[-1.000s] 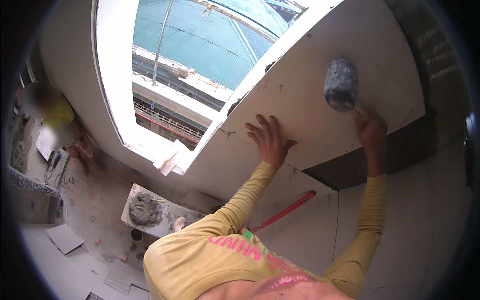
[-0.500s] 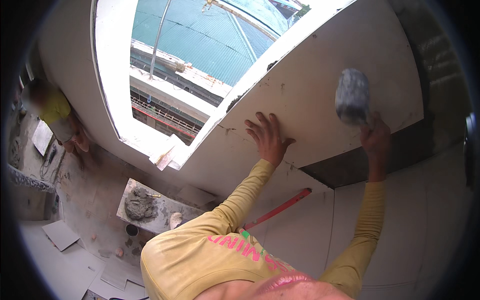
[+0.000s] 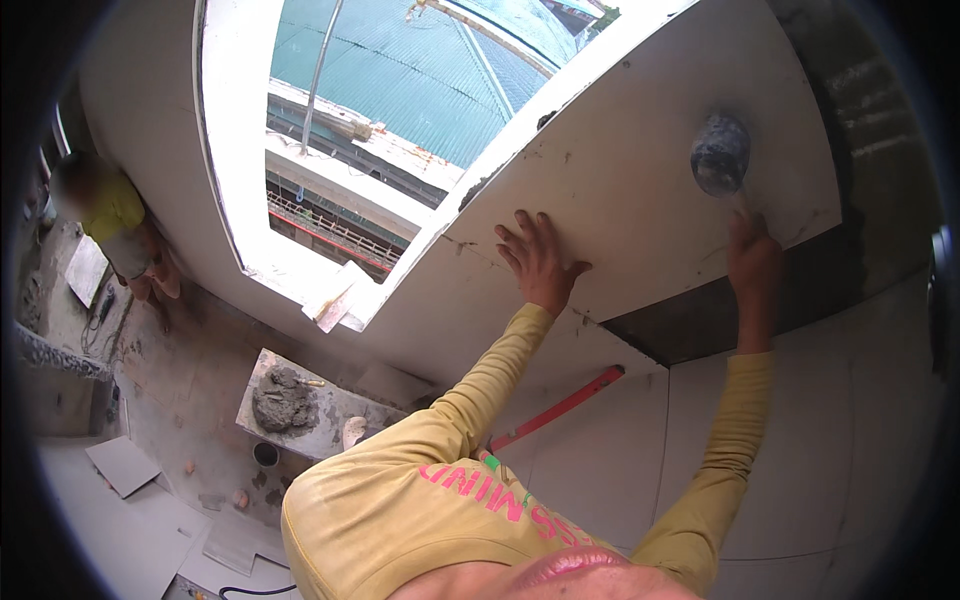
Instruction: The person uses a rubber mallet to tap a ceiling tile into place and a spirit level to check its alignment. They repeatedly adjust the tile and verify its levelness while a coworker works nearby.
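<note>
A large pale tile (image 3: pixel 640 170) covers the wall beside the window opening, with a dark bare strip (image 3: pixel 720 305) along its lower edge. My left hand (image 3: pixel 543 265) presses flat on the tiled surface, its fingers spread, near the window's corner. In my right hand (image 3: pixel 754 250) is the handle of a mallet with a rounded, grey, mortar-smeared head (image 3: pixel 720 155). The mallet's head lies over the tile's right part; whether it touches cannot be told. Below my left forearm a red spirit level (image 3: pixel 560 408) leans at a slant by the lower tiles.
A board (image 3: pixel 345 415) carrying a heap of grey mortar (image 3: pixel 284 400) stands low on the left, with a dark bucket (image 3: pixel 265 454) by it. Loose tiles (image 3: pixel 122 466) lie on the floor. Another person (image 3: pixel 115 215) is at the far left. The window frame (image 3: pixel 230 180) borders an opening over roofs.
The mallet has shifted slightly right and its head looks nearer the tile. My right hand has moved a little with it; my left hand stays on the surface.
</note>
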The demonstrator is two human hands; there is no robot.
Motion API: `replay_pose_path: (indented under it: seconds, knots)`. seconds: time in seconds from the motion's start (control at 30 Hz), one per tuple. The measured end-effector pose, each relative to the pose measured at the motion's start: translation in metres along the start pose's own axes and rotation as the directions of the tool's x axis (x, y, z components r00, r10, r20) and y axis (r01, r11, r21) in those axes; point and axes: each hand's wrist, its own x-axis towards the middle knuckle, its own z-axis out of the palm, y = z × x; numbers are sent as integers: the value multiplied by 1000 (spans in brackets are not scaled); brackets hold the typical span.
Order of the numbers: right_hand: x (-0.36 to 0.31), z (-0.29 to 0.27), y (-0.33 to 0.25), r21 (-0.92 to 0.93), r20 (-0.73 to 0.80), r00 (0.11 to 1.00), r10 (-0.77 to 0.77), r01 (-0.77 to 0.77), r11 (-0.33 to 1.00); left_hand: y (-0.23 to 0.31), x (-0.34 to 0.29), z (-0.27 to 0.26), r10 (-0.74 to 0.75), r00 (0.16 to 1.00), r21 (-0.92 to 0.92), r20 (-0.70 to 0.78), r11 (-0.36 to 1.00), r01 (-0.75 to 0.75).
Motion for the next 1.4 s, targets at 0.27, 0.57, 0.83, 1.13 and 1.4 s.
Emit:
replay_pose_path:
  seconds: [0.27, 0.57, 0.83, 1.13, 1.4]
  knots:
    - [-61, 15, -29, 62, -43, 987, -157, 160, 985, -18, -13, 20, -68, 997, 20, 41, 998, 67]
    - [-4, -4, -10, 66, -58, 993, -108, 111, 992, -21, -7, 28, -28, 1000, -2, 7, 1000, 28]
    - [8, -9, -14, 97, 20, 1000, -3, 1, 995, -21, -8, 28, -24, 1000, -21, -10, 999, 24]
    - [10, 25, 9, 11, -155, 982, -108, 111, 994, -22, -10, 22, -72, 997, 8, 42, 997, 71]
    - [-102, 80, -15, 50, 97, 995, 27, -32, 998, -49, -42, 43, -194, 980, -92, 53, 976, 198]
